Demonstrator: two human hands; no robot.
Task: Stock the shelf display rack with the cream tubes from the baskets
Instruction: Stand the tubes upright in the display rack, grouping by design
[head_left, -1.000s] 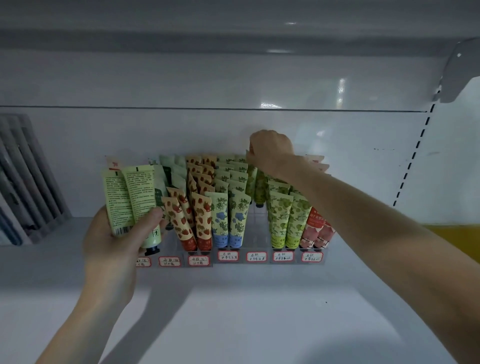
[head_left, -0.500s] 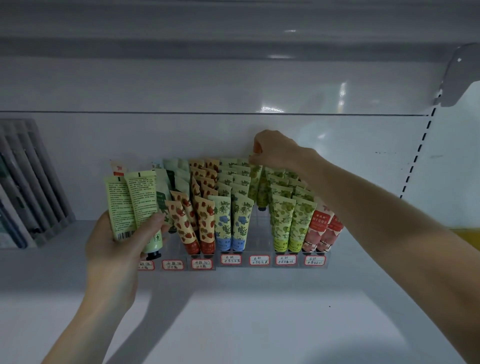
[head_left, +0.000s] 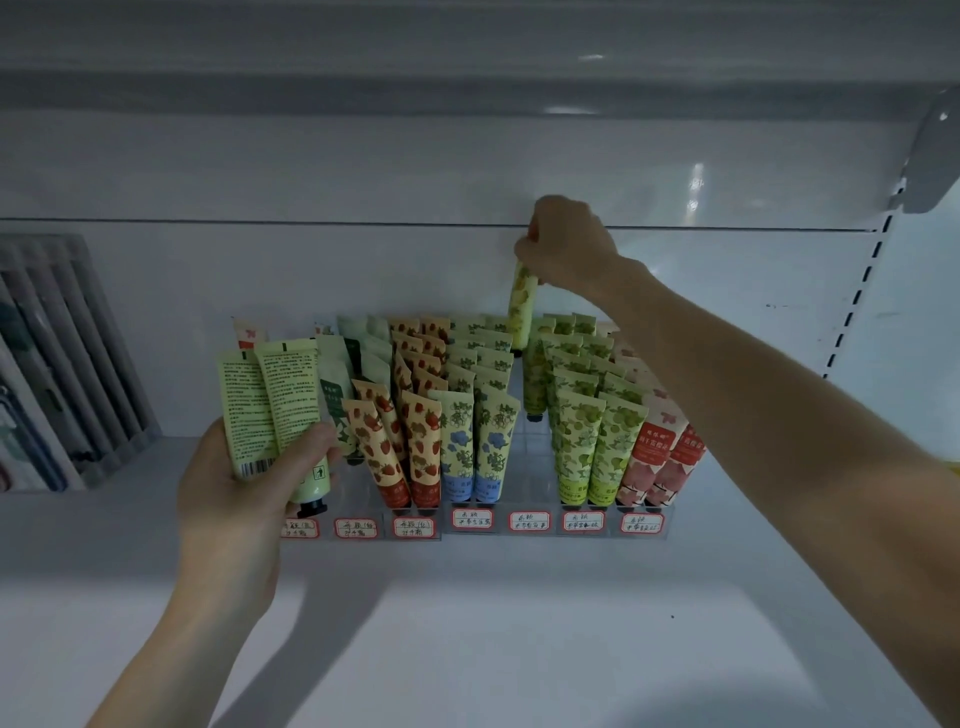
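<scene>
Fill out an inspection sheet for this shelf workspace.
Surface: white shelf, carrying the display rack.
Job's things: display rack holds rows of tubes, front slots of one column empty; no baskets in view.
Clutter: nothing seen.
Grips: left hand holds two pale green tubes; right hand pinches a yellow-green tube, cap down, above the back row.
Cables: nothing seen.
Surroundings: grey slotted holder at left, upper shelf overhead.

Right arm reaches forward from lower right, forearm bare. Right hand (head_left: 569, 249) raised, fingers curled down, pinching top of yellow-green tube (head_left: 522, 312). Left hand (head_left: 239, 499) at lower left, thumb across two pale green tubes (head_left: 270, 405), gripping them upright.
</scene>
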